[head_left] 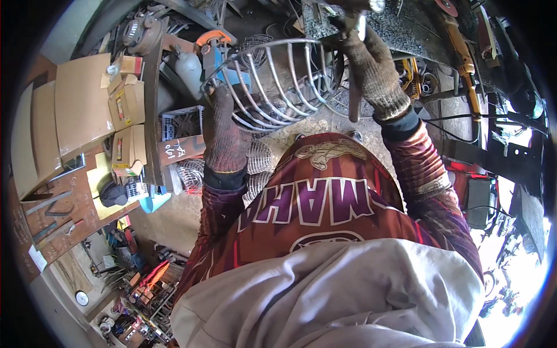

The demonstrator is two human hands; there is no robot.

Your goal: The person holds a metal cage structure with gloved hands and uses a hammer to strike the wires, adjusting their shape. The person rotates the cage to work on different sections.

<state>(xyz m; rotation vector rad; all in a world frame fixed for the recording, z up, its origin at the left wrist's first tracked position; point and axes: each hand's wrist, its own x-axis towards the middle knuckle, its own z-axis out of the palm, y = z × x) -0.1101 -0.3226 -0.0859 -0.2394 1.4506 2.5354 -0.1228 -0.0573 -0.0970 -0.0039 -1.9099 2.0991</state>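
Observation:
A curved cage of bare metal rods [281, 81] is held up in front of my body, its ribs running between two rims. My left hand [225, 130], in a dirty knitted glove, is closed around the cage's left end. At the cage's right end is my right hand [376, 72], gloved as well. It grips what looks like a hammer [354, 101], its handle hanging below the fist and its metal head above, partly cut off by the picture's top edge. Whether the right hand also touches the cage, I cannot tell.
A dark workbench [406, 26] strewn with grit lies beyond my right hand. An orange-handled tool [464, 66] and cables are at the right. Cardboard boxes [84, 110] stand on the left, near a grey gas bottle [188, 69]. Wire coils [258, 159] lie on the floor below the cage.

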